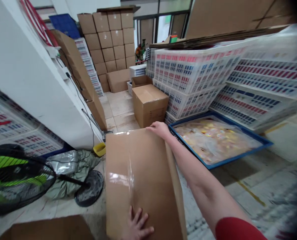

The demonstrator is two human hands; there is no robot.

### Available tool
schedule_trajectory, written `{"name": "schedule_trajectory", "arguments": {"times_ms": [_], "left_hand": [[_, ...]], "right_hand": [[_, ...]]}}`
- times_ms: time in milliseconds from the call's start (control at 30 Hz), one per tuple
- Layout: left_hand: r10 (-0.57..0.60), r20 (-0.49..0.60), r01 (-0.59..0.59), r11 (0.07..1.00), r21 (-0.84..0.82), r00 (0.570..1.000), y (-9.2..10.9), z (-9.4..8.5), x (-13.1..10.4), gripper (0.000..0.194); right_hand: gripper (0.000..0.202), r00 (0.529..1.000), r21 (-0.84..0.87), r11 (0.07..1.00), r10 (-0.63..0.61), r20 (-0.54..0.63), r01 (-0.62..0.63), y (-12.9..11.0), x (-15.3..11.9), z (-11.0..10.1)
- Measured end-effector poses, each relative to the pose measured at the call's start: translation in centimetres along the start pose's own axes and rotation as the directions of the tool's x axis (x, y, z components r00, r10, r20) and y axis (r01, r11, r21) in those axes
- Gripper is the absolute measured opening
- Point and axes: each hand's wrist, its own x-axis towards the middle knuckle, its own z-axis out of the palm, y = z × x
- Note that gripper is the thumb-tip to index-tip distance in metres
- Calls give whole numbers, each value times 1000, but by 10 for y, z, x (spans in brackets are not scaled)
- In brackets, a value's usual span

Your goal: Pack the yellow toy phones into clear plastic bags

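Note:
A large brown cardboard box [150, 166] stands right in front of me, with clear tape running down the middle of its top. My left hand [137, 225] lies on the near part of this top, its fingers spread. At the far right corner of the same box, my right hand [158, 129] touches the edge with its fingers bent over it; what the fingertips do there is partly hidden. Just beyond stands another taped carton [149, 103].
On the right, a blue tray [213, 164] holds items under clear plastic, beside stacked white crates [180, 73]. A fan [16, 180] with a round base [90, 188] and a yellow scoop [99, 149] are at left. Cartons [113, 40] are stacked behind.

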Motion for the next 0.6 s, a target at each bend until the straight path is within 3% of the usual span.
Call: {"name": "schedule_trajectory", "arguments": {"times_ms": [100, 233, 367, 467, 533, 567, 600], "left_hand": [[5, 16, -6, 999, 40, 1000, -21, -34, -19, 78], [-232, -43, 233, 972, 40, 972, -45, -47, -64, 80], [-551, 24, 550, 834, 42, 834, -34, -38, -101, 86], [-630, 142, 634, 773, 21, 763, -9, -40, -128, 86], [-673, 81, 673, 739, 29, 735, 7, -47, -161, 81], [-731, -7, 730, 681, 57, 682, 13, -50, -184, 77], [-804, -123, 814, 575, 87, 581, 18, -51, -211, 74]], "right_hand": [[45, 989, -38, 994, 103, -105, -107, 14, -14, -5], [48, 946, -99, 969, 193, -260, -225, 11, -48, -1], [49, 899, -77, 969, 184, -397, -233, -11, -93, 9], [51, 884, -71, 971, 178, -433, -230, -30, -125, 15], [51, 877, -62, 973, 172, -449, -222, -43, -147, 20], [50, 871, -55, 975, 165, -462, -214, -50, -157, 24], [50, 867, -49, 978, 155, -474, -202, -56, -169, 27]]}}
